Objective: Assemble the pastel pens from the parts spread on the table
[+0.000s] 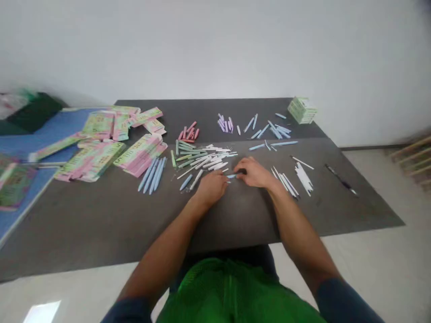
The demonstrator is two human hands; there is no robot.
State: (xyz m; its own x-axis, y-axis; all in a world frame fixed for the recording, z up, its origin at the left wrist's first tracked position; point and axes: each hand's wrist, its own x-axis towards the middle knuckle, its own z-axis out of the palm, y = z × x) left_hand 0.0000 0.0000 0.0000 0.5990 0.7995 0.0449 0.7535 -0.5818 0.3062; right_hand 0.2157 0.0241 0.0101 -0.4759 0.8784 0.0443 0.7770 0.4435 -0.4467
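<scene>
My left hand (211, 186) and my right hand (254, 172) meet over the middle of a dark grey table (101, 215). Both are closed around a light blue pen part (231, 176) that shows between them. Just beyond the hands lies a heap of white and green pen parts (202, 158). A row of assembled light blue pens (152, 174) lies to the left. White refills (303, 177) lie to the right of my right hand.
Pink and green card packs (101, 152) are stacked at the left. Pink pen caps (189, 132), purple caps (225, 123) and loose blue barrels (272, 131) lie further back. A small box (302, 110) stands at the far right corner. A dark pen (340, 180) lies at the right.
</scene>
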